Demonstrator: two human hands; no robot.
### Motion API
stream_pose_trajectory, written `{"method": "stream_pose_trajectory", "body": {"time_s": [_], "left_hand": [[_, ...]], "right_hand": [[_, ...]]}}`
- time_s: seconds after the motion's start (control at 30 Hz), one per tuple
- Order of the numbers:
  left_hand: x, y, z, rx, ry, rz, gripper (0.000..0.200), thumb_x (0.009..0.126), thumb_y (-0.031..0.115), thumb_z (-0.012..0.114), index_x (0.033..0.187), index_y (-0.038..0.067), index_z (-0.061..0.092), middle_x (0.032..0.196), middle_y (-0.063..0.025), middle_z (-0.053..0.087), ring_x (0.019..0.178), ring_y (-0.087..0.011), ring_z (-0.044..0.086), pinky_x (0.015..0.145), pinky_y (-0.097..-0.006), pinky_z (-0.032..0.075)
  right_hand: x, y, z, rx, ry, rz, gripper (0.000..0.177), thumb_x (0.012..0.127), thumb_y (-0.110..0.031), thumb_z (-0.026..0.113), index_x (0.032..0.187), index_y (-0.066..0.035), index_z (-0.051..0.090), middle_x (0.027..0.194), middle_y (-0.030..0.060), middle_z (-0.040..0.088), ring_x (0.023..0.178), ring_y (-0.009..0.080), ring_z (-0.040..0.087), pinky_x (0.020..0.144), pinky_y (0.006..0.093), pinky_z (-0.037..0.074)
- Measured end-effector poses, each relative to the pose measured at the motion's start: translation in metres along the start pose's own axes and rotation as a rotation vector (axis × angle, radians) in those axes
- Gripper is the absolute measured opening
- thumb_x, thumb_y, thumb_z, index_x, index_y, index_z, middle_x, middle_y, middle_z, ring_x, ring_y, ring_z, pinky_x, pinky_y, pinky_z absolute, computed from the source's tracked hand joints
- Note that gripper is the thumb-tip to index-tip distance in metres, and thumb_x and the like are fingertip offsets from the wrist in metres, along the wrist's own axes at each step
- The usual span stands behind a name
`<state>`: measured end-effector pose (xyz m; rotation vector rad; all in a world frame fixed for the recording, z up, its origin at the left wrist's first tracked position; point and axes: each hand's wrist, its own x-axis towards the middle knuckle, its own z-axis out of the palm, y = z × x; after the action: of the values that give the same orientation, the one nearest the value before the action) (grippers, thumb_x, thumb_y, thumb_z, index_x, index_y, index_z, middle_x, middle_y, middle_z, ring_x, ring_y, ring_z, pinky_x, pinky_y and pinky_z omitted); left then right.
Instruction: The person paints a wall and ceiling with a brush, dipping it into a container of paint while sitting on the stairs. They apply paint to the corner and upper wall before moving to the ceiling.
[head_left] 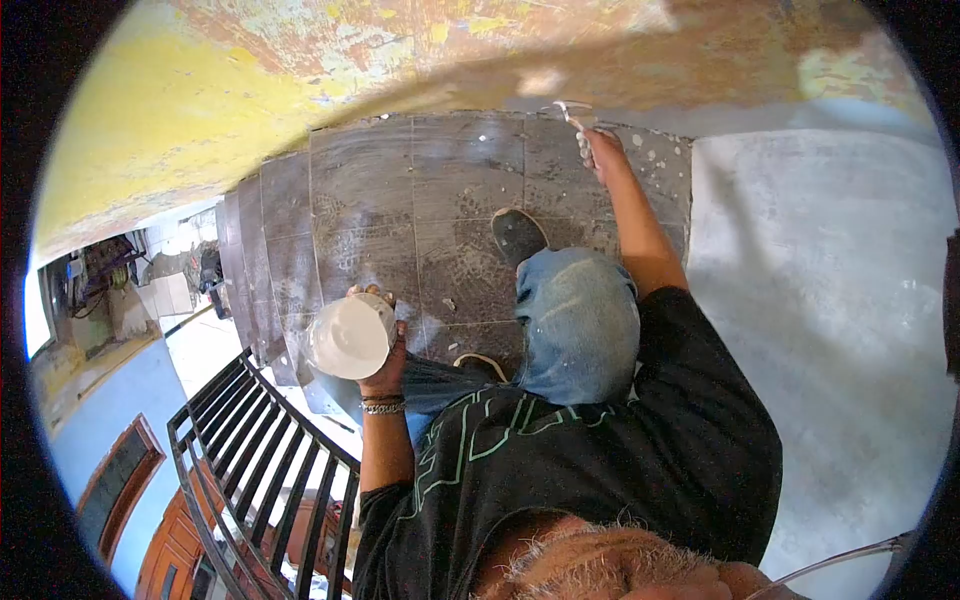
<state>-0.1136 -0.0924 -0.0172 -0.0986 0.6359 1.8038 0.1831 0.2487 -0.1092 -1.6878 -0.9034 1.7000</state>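
Observation:
My left hand [385, 350] is wrapped round a round white container [350, 338], held above the tiled floor near my knee. Its top shows a pale, smooth surface. Stretched out toward the base of the wall, my right hand [601, 152] is closed on the handle of a small paint roller [571, 112]. The roller's head is at the lower edge of the worn yellow and orange wall [430, 60], where a grey band runs along the bottom. Whether the roller touches the wall cannot be made out.
Dark floor tiles [365, 180] carry white splatters. A pale grey wall [820, 300] rises at the right. Black metal railing [262, 440] stands at the lower left, with an orange wooden door [170, 550] beyond. My shoe [519, 236] rests on the tiles.

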Motion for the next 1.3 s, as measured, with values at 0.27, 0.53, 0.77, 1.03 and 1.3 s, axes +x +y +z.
{"method": "stream_pose_trajectory", "body": {"time_s": [0.27,0.53,0.77,1.03,1.3], "left_hand": [[0.037,-0.024,0.006,-0.078,0.104,-0.048,0.059,0.081,0.053,0.028,0.118,0.010,0.043,0.119,-0.0095,0.047,0.109,-0.0280,0.045,0.091,-0.0441,0.035],[0.079,-0.016,0.055,0.014,-0.062,0.024,0.057,0.084,0.049,0.032,0.110,0.001,0.046,0.107,-0.0117,0.053,0.100,-0.0231,0.050,0.089,-0.0350,0.036],[0.094,-0.021,0.039,0.111,-0.093,0.121,0.057,0.083,0.051,0.035,0.112,0.003,0.044,0.109,-0.0112,0.051,0.101,-0.0241,0.049,0.089,-0.0370,0.036],[0.087,-0.038,0.059,0.189,-0.076,0.128,0.051,0.085,0.045,0.033,0.109,0.002,0.046,0.108,-0.0107,0.052,0.101,-0.0232,0.049,0.090,-0.0358,0.036],[0.088,-0.032,0.059,0.237,-0.093,0.139,0.051,0.086,0.046,0.032,0.109,0.003,0.046,0.105,-0.0107,0.054,0.100,-0.0228,0.050,0.086,-0.0356,0.038]], "right_hand": [[-0.166,-0.093,-0.027,-0.296,0.021,-0.309,0.030,0.084,-0.031,0.050,0.102,-0.006,0.051,0.069,-0.0012,0.051,0.051,0.0056,0.044,0.045,0.0186,0.034],[-0.284,-0.208,0.091,-1.257,-0.616,-0.862,0.024,0.080,-0.024,0.053,0.089,-0.002,0.056,0.072,0.0095,0.056,0.063,0.0210,0.054,0.055,0.0319,0.043],[-0.284,-0.196,0.161,-1.868,-0.605,-0.863,0.023,0.077,-0.024,0.050,0.076,-0.002,0.057,0.076,0.0172,0.058,0.075,0.0338,0.056,0.064,0.0420,0.044],[-0.261,-0.144,0.173,-1.850,-0.621,-1.023,0.012,0.066,-0.009,0.053,0.066,0.001,0.061,0.070,0.0194,0.059,0.066,0.0324,0.060,0.057,0.0389,0.048],[-0.245,-0.138,0.174,-1.840,-0.626,-1.119,0.010,0.066,-0.008,0.054,0.072,-0.002,0.059,0.071,0.0178,0.059,0.066,0.0305,0.060,0.054,0.0398,0.048]]}}
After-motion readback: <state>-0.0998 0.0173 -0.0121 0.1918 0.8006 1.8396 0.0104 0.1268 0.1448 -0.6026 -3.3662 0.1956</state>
